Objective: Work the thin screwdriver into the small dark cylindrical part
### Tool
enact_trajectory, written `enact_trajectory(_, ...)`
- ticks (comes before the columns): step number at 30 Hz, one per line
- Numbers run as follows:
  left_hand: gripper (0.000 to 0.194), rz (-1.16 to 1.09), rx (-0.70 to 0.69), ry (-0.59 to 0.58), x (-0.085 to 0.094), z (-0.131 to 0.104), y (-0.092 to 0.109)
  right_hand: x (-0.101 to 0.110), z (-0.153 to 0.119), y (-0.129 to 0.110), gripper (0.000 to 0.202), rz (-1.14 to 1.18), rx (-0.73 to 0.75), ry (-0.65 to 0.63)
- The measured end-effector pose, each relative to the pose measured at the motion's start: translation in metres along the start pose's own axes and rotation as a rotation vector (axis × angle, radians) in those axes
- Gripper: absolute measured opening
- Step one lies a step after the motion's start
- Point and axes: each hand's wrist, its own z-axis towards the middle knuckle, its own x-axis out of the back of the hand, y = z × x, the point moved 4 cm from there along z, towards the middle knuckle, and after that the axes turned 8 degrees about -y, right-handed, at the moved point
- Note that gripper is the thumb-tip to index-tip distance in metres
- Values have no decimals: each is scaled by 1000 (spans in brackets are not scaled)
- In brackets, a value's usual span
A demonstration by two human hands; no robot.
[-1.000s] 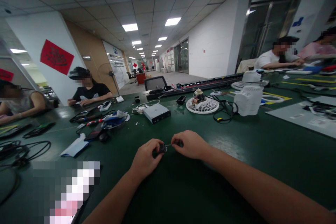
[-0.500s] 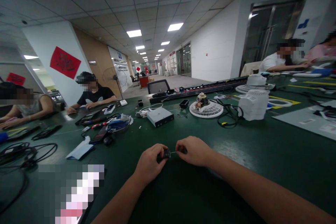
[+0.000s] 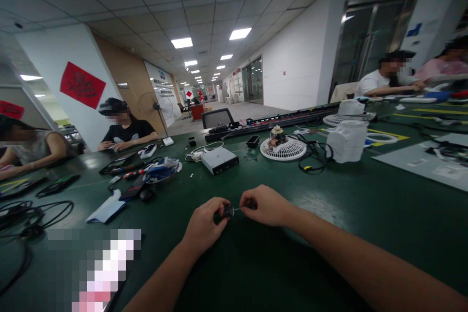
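Note:
Over the green table [image 3: 278, 263], my left hand [image 3: 205, 224] pinches a small dark cylindrical part [image 3: 228, 210] between thumb and fingers. My right hand [image 3: 265, 206] is closed on a dark object [image 3: 250, 203], mostly hidden by the fingers. A thin, light rod [image 3: 237, 209] spans the short gap between the two hands and meets the end of the cylindrical part. Whether the rod belongs to the object in my right hand cannot be made out. Beyond the hands lies a grey box-shaped drive [image 3: 219, 160].
A white fan grille with a motor [image 3: 283, 148], a white housing [image 3: 347, 141] and black cables stand beyond my right hand. Left are a light blue cloth [image 3: 107, 207], a black mouse [image 3: 146, 194] and coiled cables. Several people sit around the table.
The whole view has shifted slightly, so the hands and table objects appear a little further left. Both hands keep the same grips, with the rod still between them.

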Motion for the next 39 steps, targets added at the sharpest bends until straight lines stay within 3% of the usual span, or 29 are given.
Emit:
enact_trajectory(4,22,1,12,-31,-1,0,-1,2,1,1,14,-78,-53,25)
enact_trajectory(8,25,-2,12,-25,-1,0,0,-3,2,2,14,70,13,-66)
enact_trajectory(13,24,-9,24,-42,-1,1,1,-2,3,8,14,25,-73,-20)
enact_trajectory(17,24,-4,39,-47,-3,1,0,-7,3,5,15,69,-11,-109)
enact_trajectory(23,22,-6,39,-52,-4,0,-1,-2,2,5,15,9,-76,-11)
enact_trajectory(28,22,2,53,-58,-4,0,-4,-4,2,1,14,50,-40,-94)
enact_trajectory(35,20,31,93,4,-1,1,-9,7,3,13,23,-65,-283,4)
enact_trajectory(39,20,29,129,11,1,1,-11,2,4,17,28,55,-270,-54)
